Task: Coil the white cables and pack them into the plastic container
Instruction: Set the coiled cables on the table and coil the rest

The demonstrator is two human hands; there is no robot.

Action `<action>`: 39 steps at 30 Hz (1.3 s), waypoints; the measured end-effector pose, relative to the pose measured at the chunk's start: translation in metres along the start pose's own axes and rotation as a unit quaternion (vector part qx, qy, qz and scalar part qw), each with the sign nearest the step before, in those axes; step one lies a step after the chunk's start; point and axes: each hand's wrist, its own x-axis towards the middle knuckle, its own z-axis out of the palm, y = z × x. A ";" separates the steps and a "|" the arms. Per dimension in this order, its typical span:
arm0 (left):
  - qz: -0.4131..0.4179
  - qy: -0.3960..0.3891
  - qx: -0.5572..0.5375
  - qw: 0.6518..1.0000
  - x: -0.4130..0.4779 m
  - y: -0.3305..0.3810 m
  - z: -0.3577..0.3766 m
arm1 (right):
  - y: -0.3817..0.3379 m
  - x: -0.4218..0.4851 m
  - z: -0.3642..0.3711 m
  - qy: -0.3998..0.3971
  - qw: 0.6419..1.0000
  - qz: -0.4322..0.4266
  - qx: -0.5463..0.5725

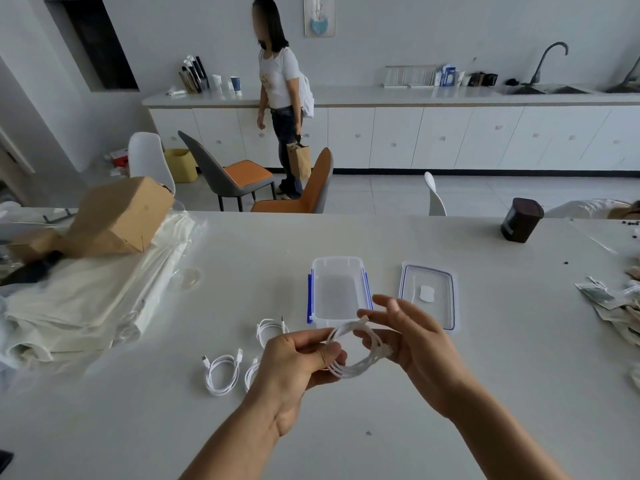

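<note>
Pinching a coiled white cable (353, 356) with my left hand (294, 367); my right hand (414, 341) seems to grip its other side, top fingers spread, plastic container (337, 261) just beyond.

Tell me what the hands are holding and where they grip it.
A coiled white cable: the left hand pinches the loop's left side, the right hand holds its right side.

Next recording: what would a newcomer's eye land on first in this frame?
First the centre foreground, where the left hand and right hand hold a coiled white cable above the table. Just behind sits the open plastic container with blue clips, its lid lying to its right. More coiled cables lie on the table left of the hands.
</note>
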 end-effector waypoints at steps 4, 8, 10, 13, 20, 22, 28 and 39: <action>0.007 0.015 -0.076 0.997 0.003 -0.004 -0.005 | 0.019 -0.001 -0.004 0.022 0.988 0.080 0.128; 0.020 0.047 -0.120 0.992 0.004 -0.014 -0.007 | 0.043 -0.017 0.006 -0.042 0.980 0.098 0.167; 0.021 0.056 -0.128 0.990 0.002 -0.022 -0.008 | 0.048 -0.021 0.014 -0.039 0.987 0.083 0.131; 0.006 0.069 -0.115 0.991 -0.001 -0.033 -0.012 | 0.058 -0.016 0.024 0.015 0.996 0.065 0.060; -0.086 0.058 -0.066 0.992 -0.011 -0.043 -0.032 | 0.070 -0.004 0.032 0.029 0.995 0.073 -0.066; -0.102 0.061 -0.051 0.992 -0.009 -0.043 -0.040 | 0.072 -0.002 0.032 0.010 0.993 0.082 -0.082; -0.063 0.093 0.070 0.991 0.000 -0.051 -0.057 | 0.078 0.010 0.035 -0.027 0.983 0.103 -0.152; -0.005 0.150 0.152 0.977 0.015 -0.076 -0.071 | 0.099 0.024 0.044 -0.004 0.974 0.133 -0.184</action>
